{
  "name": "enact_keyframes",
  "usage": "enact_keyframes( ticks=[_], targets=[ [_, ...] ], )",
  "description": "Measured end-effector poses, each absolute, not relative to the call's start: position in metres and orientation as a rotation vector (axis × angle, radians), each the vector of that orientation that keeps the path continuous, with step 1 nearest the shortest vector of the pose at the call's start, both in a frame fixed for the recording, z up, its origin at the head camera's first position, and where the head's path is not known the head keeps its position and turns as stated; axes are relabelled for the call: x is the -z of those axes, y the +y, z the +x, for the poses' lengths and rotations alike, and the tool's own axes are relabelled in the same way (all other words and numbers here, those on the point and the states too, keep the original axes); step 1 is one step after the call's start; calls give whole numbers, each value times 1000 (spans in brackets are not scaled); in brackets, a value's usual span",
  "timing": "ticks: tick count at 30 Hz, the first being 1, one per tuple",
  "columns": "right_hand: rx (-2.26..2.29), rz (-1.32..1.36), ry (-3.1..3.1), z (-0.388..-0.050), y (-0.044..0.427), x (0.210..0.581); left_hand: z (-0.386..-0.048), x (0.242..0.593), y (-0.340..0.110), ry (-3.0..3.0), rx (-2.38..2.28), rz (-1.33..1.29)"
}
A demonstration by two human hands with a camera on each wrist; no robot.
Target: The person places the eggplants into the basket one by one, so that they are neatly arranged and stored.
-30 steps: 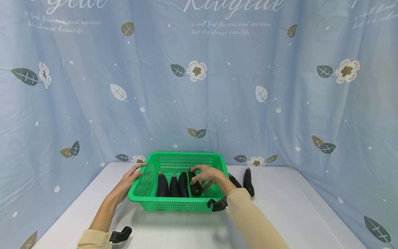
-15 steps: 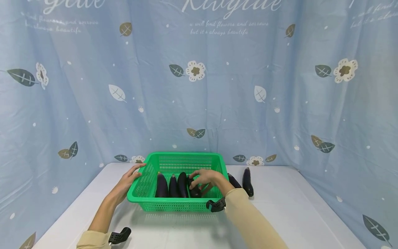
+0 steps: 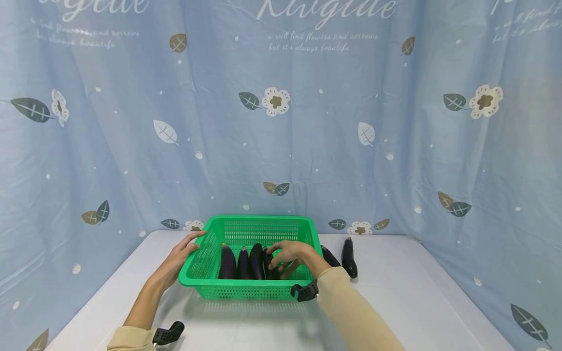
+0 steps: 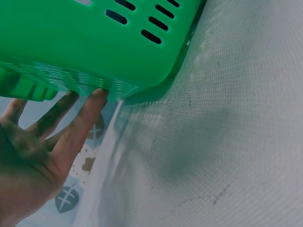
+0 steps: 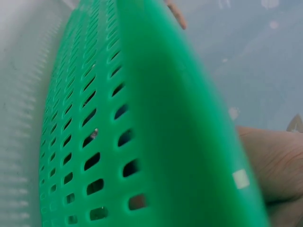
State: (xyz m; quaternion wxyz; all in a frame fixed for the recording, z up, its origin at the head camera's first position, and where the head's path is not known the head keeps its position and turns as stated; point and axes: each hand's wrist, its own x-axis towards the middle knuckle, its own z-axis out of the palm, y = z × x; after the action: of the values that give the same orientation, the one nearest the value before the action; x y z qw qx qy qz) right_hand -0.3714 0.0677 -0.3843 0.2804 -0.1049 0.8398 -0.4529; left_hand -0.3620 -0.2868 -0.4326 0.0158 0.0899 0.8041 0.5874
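A green plastic basket [image 3: 250, 289] stands on the table with several dark eggplants lying side by side in it. My left hand [image 3: 179, 256] is at the basket's left side; in the left wrist view its extended fingers [image 4: 78, 125] touch the outer wall. Inside the basket, my right hand [image 3: 291, 253] reaches over the rightmost eggplant [image 3: 273, 274], its bent fingers and thumb around it. That eggplant lies against its neighbour [image 3: 256, 262]. The basket wall [image 5: 180, 132] hides most of the right hand from its wrist camera.
Two more eggplants lie on the white table [image 3: 404, 292] right of the basket: one [image 3: 349, 258] fully visible, the other [image 3: 330, 256] partly behind the right forearm. A blue patterned curtain [image 3: 325, 146] surrounds the table's back and sides.
My right hand has lowered the rightmost eggplant to the basket floor and shifted it left, close beside its neighbour. The left hand keeps its place on the basket.
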Motion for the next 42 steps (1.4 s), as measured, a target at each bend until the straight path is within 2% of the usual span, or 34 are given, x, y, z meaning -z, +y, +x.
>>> enact_keyframes(
  ticks=[42],
  targets=[
    [994,-483,2321,-354,86,358,-360,433,-285,2516,-1837,291]
  ],
)
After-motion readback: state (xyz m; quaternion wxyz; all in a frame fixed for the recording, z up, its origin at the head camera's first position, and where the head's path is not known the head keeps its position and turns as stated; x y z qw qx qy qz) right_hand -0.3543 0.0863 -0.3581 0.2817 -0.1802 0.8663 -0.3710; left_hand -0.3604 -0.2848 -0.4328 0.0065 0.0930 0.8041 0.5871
